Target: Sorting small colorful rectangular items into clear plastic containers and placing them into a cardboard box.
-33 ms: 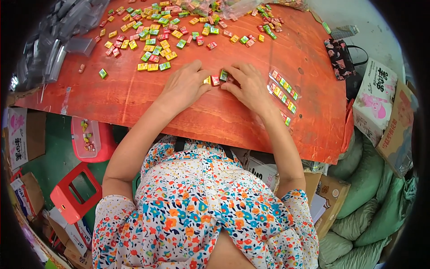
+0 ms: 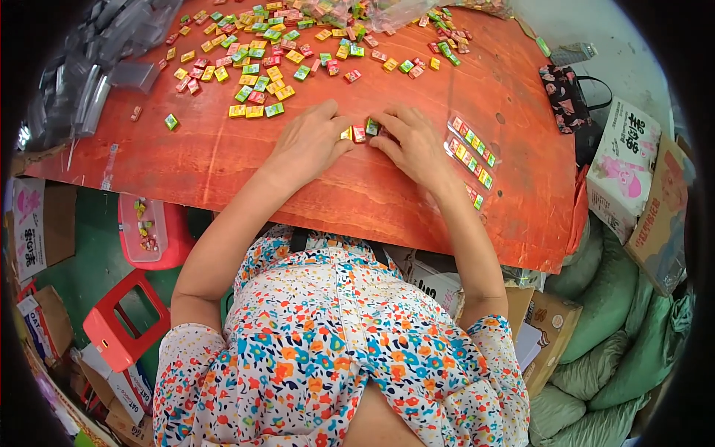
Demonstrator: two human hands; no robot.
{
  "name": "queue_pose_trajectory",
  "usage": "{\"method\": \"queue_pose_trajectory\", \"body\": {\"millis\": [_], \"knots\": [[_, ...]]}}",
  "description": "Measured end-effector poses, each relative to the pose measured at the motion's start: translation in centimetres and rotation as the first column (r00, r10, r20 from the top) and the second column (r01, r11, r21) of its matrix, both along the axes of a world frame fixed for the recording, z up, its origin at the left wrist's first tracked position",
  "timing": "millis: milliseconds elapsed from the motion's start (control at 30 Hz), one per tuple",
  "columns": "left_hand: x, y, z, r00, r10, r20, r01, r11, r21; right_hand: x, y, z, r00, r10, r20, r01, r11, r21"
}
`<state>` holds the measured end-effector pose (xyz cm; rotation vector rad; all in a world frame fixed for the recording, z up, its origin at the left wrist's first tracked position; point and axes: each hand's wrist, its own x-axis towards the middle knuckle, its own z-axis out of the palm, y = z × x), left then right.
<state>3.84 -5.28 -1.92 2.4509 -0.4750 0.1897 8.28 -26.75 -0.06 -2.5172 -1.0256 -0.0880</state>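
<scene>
On the orange-red table [image 2: 313,194] my left hand [image 2: 309,143] and my right hand [image 2: 415,143] lie close together, fingertips facing. Between them they pinch a short row of small square candies [image 2: 359,132]: yellow, red and green. The left fingertips press the yellow end and the right fingertips press the green end. To the right of my right hand lie two lined-up strips of mixed-colour candies [image 2: 469,153]. Many loose candies [image 2: 261,67] in yellow, green, red and orange are scattered across the far part of the table.
A heap of clear plastic bags [image 2: 89,74] sits at the far left. A dark patterned pouch [image 2: 566,93] lies at the table's right edge. Below stand a red stool [image 2: 119,328], a red bin [image 2: 153,231], cardboard boxes [image 2: 655,216] and green sacks [image 2: 596,365].
</scene>
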Motion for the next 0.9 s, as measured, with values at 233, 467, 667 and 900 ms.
{"method": "queue_pose_trajectory", "body": {"millis": [233, 467, 667, 900], "knots": [[0.2, -0.9, 0.0, 0.999, 0.003, 0.038, -0.002, 1.0, -0.028, 0.5, -0.6, -0.6, 0.993, 0.113, -0.036, -0.112, 0.993, 0.043], [0.0, -1.2, 0.0, 1.0, -0.001, -0.029, 0.0, 1.0, -0.023, 0.5, -0.7, 0.3, 0.979, 0.135, -0.155, -0.125, 0.989, 0.073], [-1.5, 0.2, 1.5, 0.999, 0.038, -0.029, -0.041, 0.995, -0.095, 2.1, 0.1, 1.8, 0.994, 0.064, -0.091, -0.064, 0.998, 0.006], [-0.8, 6.2, 1.0, 0.937, 0.296, 0.187, -0.29, 0.955, -0.06, 5.2, 8.4, 2.5, 0.995, 0.076, 0.059, -0.072, 0.995, -0.074]]}}
